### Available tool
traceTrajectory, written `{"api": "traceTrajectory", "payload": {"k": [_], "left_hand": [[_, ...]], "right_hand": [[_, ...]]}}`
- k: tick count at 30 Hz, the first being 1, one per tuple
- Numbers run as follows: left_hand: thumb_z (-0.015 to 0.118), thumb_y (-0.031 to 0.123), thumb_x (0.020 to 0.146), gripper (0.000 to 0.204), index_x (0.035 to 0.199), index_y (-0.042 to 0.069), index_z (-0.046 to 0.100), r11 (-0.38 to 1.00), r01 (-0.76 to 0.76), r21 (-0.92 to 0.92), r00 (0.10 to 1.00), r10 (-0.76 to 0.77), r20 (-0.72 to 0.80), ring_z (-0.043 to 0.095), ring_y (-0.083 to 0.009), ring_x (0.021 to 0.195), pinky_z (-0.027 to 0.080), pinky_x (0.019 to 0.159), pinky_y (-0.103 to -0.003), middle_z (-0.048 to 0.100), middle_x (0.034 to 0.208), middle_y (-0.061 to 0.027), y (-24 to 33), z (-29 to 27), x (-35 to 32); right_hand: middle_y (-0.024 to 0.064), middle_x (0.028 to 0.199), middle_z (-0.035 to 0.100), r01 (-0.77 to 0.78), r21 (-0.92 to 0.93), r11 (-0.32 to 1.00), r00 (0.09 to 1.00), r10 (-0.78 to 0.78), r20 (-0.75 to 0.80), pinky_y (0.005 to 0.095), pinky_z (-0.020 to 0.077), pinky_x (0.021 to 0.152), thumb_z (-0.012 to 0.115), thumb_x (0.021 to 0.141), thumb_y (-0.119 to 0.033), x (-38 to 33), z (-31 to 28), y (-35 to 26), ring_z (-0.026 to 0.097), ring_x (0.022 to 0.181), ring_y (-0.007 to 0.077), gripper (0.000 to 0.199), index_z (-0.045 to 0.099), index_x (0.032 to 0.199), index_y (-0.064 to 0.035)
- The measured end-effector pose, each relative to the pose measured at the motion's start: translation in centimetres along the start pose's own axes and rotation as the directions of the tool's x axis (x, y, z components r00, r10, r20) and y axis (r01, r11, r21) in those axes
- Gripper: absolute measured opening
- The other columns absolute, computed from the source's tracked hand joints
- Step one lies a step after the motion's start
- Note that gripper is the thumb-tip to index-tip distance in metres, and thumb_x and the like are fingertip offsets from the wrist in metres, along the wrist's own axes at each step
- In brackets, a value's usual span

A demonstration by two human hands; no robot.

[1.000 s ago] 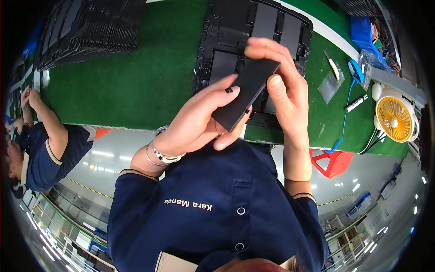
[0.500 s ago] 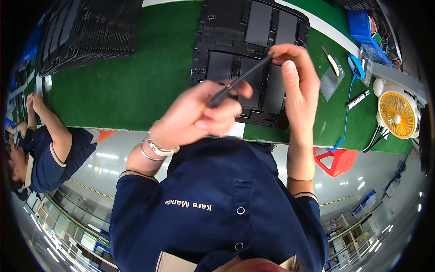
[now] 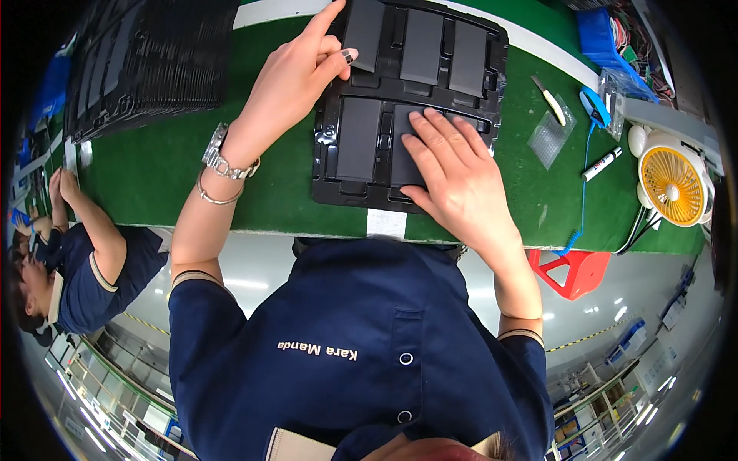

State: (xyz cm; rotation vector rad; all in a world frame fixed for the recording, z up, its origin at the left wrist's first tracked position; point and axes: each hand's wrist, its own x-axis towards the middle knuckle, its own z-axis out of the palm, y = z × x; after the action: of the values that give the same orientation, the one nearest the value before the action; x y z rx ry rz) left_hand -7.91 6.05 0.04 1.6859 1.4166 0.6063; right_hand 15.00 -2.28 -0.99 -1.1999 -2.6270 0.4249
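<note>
A black moulded tray [image 3: 327, 165] lies on the green bench in front of me, its compartments holding dark grey flat rectangular panels in two rows. My left hand [image 3: 296, 73] is at the tray's far left corner, index finger stretched out along the left edge of the far-left panel [image 3: 363, 34] and thumb near that panel's lower edge. Palm down, my right hand [image 3: 457, 173] lies with fingers spread over the near row, on the near middle panel [image 3: 401, 165]. It hides most of the near right compartment. The near-left panel [image 3: 359, 138] sits uncovered.
A tall stack of black trays [image 3: 150, 69] stands at left. To the right lie a knife [image 3: 552, 104], a clear bag [image 3: 547, 140], a marker [image 3: 602, 164] and a blue clip with coiled cord [image 3: 594, 106]. Beyond them is a yellow fan [image 3: 670, 190]. Another person [image 3: 96, 253] works at far left.
The thin panel held edge-on between both hands now lies in the far-left compartment. My left hand went far left, my right hand came down flat. The tray shifted slightly left.
</note>
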Motion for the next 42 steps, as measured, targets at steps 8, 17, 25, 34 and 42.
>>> {"api": "traceTrajectory", "payload": {"k": [8,17,25,34,42], "left_hand": [[0.066,0.02,0.085,0.046,0.129,0.014,0.054,0.782,-0.238,0.576,0.942,0.331,-0.06,0.057,-0.0187,0.094,0.049,0.078,-0.034,0.061,0.097,-0.0006,-3.5,2.0,1.1],[0.055,0.014,0.091,0.053,0.141,0.007,0.038,0.725,-0.344,0.597,0.884,0.464,-0.054,0.034,-0.0309,0.137,0.032,0.11,-0.042,0.041,0.145,-0.0108,-4.9,3.5,0.8],[0.057,0.01,0.089,0.056,0.142,0.006,0.037,0.75,-0.339,0.567,0.886,0.457,-0.074,0.037,-0.0326,0.134,0.035,0.108,-0.043,0.043,0.142,-0.0127,-5.0,3.5,-0.3],[0.057,0.004,0.087,0.06,0.143,0.004,0.033,0.842,-0.288,0.457,0.927,0.364,-0.087,0.033,-0.033,0.137,0.035,0.108,-0.042,0.043,0.142,-0.0131,-4.1,3.7,-3.8],[0.039,0.032,0.103,0.039,0.12,0.0,0.05,0.751,-0.015,-0.66,0.992,0.092,0.082,0.061,-0.0188,0.103,0.045,0.096,-0.035,0.064,0.111,-0.0116,-1.6,4.0,-6.5]], "right_hand": [[0.0167,0.107,0.063,0.254,-0.273,0.928,0.949,-0.294,-0.116,0.0412,0.0467,0.094,0.069,0.069,-0.017,-1.1,1.5,0.5,0.06,0.105,0.0286,0.037,0.061,0.099,0.0029],[0.0163,0.102,0.065,0.227,-0.231,0.946,0.962,-0.255,-0.099,0.0413,0.0478,0.094,0.069,0.071,-0.019,0.1,1.3,0.0,0.062,0.099,0.0288,0.031,0.062,0.09,0.0038],[0.0105,0.099,0.065,0.206,-0.093,0.974,0.967,-0.217,-0.13,0.0413,0.048,0.091,0.076,0.064,-0.017,1.3,-1.1,0.8,0.062,0.098,0.026,0.032,0.062,0.088,-0.0024],[0.0106,0.124,0.055,0.139,-0.247,0.959,0.986,-0.158,-0.056,0.0406,0.0409,0.101,0.079,0.066,-0.024,7.5,-0.7,5.3,0.051,0.116,0.0288,0.056,0.057,0.114,-0.0043],[0.005,0.08,0.065,0.278,-0.514,0.811,0.657,-0.551,-0.514,0.0386,0.0498,0.087,0.064,0.068,-0.011,8.0,-2.5,5.1,0.064,0.082,0.0181,0.01,0.06,0.076,-0.007]]}}
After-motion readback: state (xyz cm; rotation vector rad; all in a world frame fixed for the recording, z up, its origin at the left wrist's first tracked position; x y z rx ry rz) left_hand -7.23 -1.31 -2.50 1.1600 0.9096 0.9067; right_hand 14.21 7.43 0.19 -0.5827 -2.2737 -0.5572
